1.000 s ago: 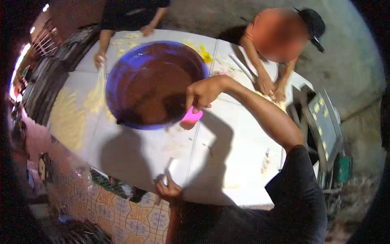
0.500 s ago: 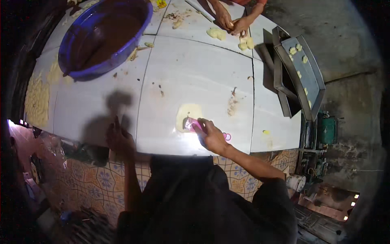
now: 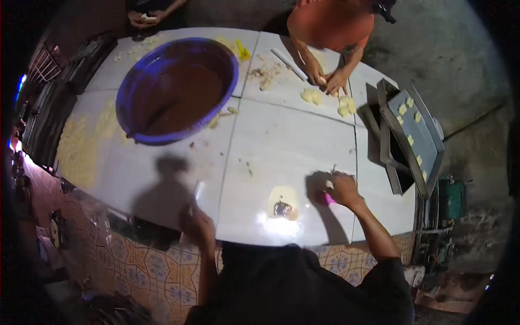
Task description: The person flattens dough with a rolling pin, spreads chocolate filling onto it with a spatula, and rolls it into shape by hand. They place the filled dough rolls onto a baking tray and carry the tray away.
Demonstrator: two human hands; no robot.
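On the near middle of the white table lies a flat, pale sheet of dough (image 3: 282,193) with a dark, shiny filling (image 3: 283,209) on it. My right hand (image 3: 344,190) is right of the dough, fingers curled, against the tabletop. A pink tool (image 3: 329,199) shows just under it; its full shape is hidden. My left hand (image 3: 199,226) is closed at the table's front edge, left of the dough. From its top sticks up a white, smooth rod (image 3: 199,191).
A large purple basin (image 3: 130,130) of brown paste stands at the back left. Across the table a co-worker's hands (image 3: 327,78) handle dough beside dough lumps (image 3: 311,96) and a white rod (image 3: 288,64). Metal trays (image 3: 403,130) with dough pieces lean at the right edge; another person's hands (image 3: 145,19) are far left.
My right hand has moved off the dough to the right, and the dark filling on the dough is now uncovered. A white rod now shows in my left hand. The view has tilted up.
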